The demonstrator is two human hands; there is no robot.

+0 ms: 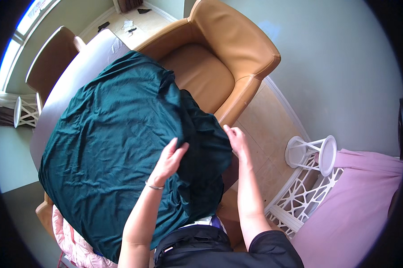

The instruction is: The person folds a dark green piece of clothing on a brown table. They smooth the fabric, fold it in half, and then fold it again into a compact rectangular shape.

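A large dark green cloth (121, 127) covers most of a round table and drapes over its near and right edges. Wrinkles run across it, and its right part is folded and bunched. My right hand (236, 139) grips the cloth's right edge, beside the armrest of a tan leather armchair. Farther left, my left hand (170, 159), with a bangle on the wrist, holds a raised fold of the same cloth. The fingertips of both hands are partly hidden in the fabric.
The tan armchair (201, 73) stands against the table's far right side. A brown chair (52, 63) is at the left. White stools (328, 155) and a white lattice panel (298, 197) stand right, near a pink cloth (352, 207). A pink quilted jacket (76, 239) lies lower left.
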